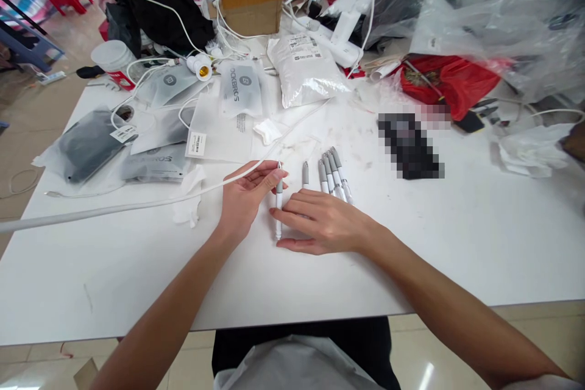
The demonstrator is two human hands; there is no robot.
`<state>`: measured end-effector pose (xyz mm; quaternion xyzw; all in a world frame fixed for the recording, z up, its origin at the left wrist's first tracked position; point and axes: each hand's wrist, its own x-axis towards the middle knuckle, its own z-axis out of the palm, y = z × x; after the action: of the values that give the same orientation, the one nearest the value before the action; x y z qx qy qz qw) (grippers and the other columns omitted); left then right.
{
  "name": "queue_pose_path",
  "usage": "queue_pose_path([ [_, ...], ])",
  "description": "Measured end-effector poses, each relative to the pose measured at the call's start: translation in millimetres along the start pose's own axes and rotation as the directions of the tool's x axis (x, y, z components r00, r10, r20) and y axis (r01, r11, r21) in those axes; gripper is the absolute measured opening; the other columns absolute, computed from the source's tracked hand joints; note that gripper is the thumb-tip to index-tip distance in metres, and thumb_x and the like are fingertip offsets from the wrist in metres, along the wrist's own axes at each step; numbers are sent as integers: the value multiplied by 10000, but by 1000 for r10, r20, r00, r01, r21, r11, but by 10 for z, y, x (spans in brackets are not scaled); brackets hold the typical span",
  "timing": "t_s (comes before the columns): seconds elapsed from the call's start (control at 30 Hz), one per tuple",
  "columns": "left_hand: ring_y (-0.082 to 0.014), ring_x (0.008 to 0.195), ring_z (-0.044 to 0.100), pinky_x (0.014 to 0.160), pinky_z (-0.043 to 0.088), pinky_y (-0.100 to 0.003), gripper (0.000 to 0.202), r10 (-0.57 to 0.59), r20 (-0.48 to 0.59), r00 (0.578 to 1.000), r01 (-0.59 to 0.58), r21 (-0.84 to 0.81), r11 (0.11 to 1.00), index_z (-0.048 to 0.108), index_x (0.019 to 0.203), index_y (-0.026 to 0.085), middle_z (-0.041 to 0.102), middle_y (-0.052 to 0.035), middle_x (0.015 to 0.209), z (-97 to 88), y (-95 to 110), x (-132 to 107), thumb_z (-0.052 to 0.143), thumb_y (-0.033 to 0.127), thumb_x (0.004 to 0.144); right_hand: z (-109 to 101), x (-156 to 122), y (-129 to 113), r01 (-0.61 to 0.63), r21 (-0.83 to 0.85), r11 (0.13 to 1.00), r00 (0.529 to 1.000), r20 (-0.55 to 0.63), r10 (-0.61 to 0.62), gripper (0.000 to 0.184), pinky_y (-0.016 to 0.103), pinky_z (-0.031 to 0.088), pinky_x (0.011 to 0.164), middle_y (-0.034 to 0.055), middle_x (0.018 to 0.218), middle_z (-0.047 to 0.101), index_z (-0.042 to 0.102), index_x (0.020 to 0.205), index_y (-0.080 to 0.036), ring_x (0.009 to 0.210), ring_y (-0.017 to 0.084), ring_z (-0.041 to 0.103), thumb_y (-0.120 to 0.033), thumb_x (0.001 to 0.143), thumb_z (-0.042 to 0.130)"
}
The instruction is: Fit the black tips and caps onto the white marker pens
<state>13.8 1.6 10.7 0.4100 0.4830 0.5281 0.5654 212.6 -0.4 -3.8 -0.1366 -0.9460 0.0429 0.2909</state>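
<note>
A white ballpoint pen (279,200) with a grey grip stands lengthwise before me, its tip pointing away. My left hand (244,198) pinches the grip end between thumb and fingers. At the near end, my right hand (326,222) has its index finger against the barrel and its thumb at the pen's bottom; the other fingers are curled. Just beyond the right hand lies another pen (306,175), partly hidden by it. Several more white and grey pens (336,173) lie side by side to its right.
A white cable (183,196) runs across the table and over my left hand. Plastic-bagged packages (94,143) sit at the left, a white parcel (311,73) at the back. A blurred black item (409,146) and a red bag (466,85) are at the right.
</note>
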Motion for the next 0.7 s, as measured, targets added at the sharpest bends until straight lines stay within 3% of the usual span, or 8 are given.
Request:
queue_pose_path([
  [0.2, -161, 769, 740, 766, 570, -317, 290, 4, 11, 1000, -4, 5, 1000, 796, 975, 195, 817, -59, 955, 17, 4, -9, 930, 412, 837, 24, 31, -33, -15, -36, 999, 1000, 1, 15, 189, 347, 530, 713, 49, 847, 679, 674, 1131, -107, 753, 186, 581, -279, 1074, 619],
  [0.33, -165, 774, 740, 764, 579, -315, 292, 7, 4, 1000, -7, 55, 998, 784, 997, 198, 814, -57, 951, 16, -1, -12, 914, 417, 853, 22, 28, -25, -27, -5, 1000, 1000, 0, 27, 291, 352, 531, 735, 60, 868, 693, 683, 1139, -108, 777, 195, 599, -390, 1089, 629],
  [0.43, -161, 760, 722, 739, 562, -306, 274, 56, -1, 998, -55, 187, 981, 787, 1018, 206, 800, -51, 937, -5, -25, 0, 879, 428, 887, 12, 21, -5, -54, 22, 998, 998, 13, 54, 391, 354, 521, 752, 60, 875, 691, 689, 1142, -125, 780, 198, 595, -507, 1078, 635],
  [0.53, -147, 757, 685, 706, 522, -300, 286, 136, 24, 990, -135, 366, 921, 767, 841, 189, 797, -84, 1058, -33, -46, 15, 823, 455, 933, 0, 18, 7, -72, 30, 997, 997, 33, 71, 441, 351, 497, 755, 48, 854, 668, 692, 1119, -134, 757, 193, 561, -568, 1059, 642],
  [0.7, -133, 711, 616, 658, 449, -318, 307, 132, 104, 986, -166, 481, 861, 757, 778, 197, 787, -84, 1230, -48, -37, 0, 804, 453, 941, -4, 11, 7, -114, 18, 993, 985, 134, 111, 395, 368, 464, 815, 53, 893, 677, 683, 1137, -141, 802, 208, 580, -525, 1045, 658],
])
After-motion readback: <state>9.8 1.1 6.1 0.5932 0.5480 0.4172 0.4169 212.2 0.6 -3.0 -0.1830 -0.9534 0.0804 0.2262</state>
